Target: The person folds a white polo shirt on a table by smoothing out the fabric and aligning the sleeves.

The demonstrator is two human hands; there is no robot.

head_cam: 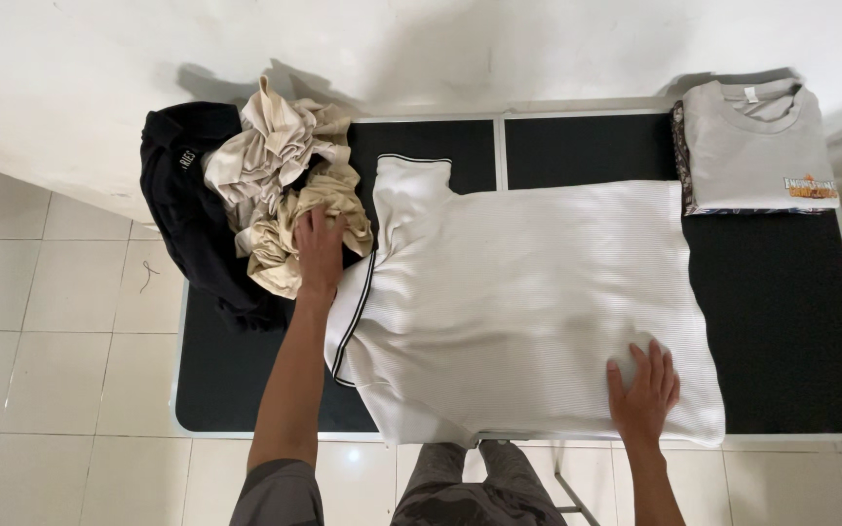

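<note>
Fingers: those of the left hand [319, 251] lie spread and flat, palm down, at the collar end of the white shirt [528, 312], touching the beige cloth just beside it; they grip nothing that I can see.
Fingers, other side: the right hand [643, 388] rests open, fingers fanned, pressing on the shirt's lower corner at about 5 o'clock on the table.
White shirts: one, ribbed, with a dark-striped collar and sleeve trim, spread flat across the middle of the table [791, 331], its near edge reaching the table's front rim.
Beige cloths: a crumpled heap [280, 170] at about 10 o'clock (how many pieces are in it I cannot tell).
Black garments: one, bunched [192, 219], at 9 to 10 o'clock, partly under the beige heap and hanging over the table's left edge.
Folded stack: at 2 o'clock, a grey shirt with a small printed mark [757, 146] lies on top, neatly folded; a patterned edge of one more piece [679, 161] shows beneath it on the left.
Table: one, black top in two panels with a pale frame, set against a white wall.
Containers: none in view; everything lies straight on the tabletop.
Hands counted: two, both the person's own.
</note>
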